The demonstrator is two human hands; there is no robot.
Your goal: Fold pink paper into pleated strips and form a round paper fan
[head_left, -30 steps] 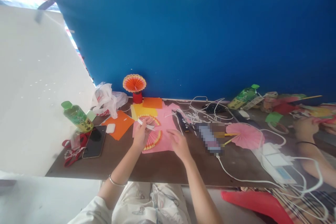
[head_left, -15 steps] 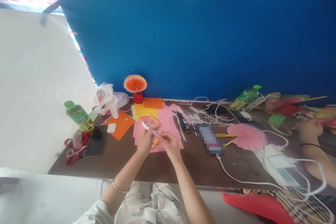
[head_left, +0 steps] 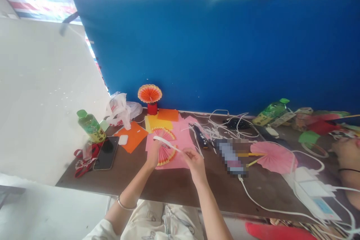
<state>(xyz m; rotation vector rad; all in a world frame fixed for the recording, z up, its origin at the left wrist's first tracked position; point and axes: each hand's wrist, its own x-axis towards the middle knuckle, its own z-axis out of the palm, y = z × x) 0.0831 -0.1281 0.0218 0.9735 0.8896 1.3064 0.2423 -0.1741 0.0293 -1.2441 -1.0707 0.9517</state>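
A narrow white strip, paper or tape by its look, stretches between my hands. My left hand is closed around its left end, fingers partly hidden. My right hand pinches the right end between thumb and fingers. Under the strip lie pleated paper fans, one upper pink-and-orange fan and one lower fan with a yellow edge; whether they are joined is hidden. They rest on pink paper sheets. A yellow sheet lies just behind.
Behind stands a round orange fan on a red base. To the left are a phone, an orange sheet and a green-capped bottle. Rightward lie a cutter, cables, a pink fan, a power strip and another person's hand.
My right hand has moved away to the right from my left hand, and a longer length of white strip now shows between them. The whole view has shifted slightly.
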